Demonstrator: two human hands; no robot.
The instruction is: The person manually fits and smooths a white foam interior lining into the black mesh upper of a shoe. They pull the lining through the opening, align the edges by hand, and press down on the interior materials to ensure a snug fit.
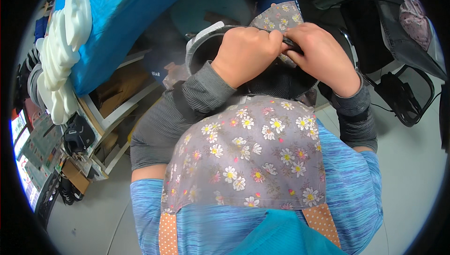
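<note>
In front of my chest, both hands meet at a black piece of material [293, 45], whose kind I cannot make out. My left hand [248, 51] is curled into a fist, back of the hand up, with its thumb side against the black piece. Fingers and thumb of my right hand [323, 51] pinch the same piece from the other side. Left of my left hand curves a pale grey rim [194, 49] with a dark hollow inside it. Below the hands lies dark cloth [276, 81], partly covered by my flowered apron [248, 156].
A large blue covered bundle [108, 25] stands at the upper left, with several white flat rounded pieces [58, 53] along its edge. Beneath it is a white-framed shelf [101, 114]. A black metal frame [408, 96] stands at the right on the pale floor [408, 161].
</note>
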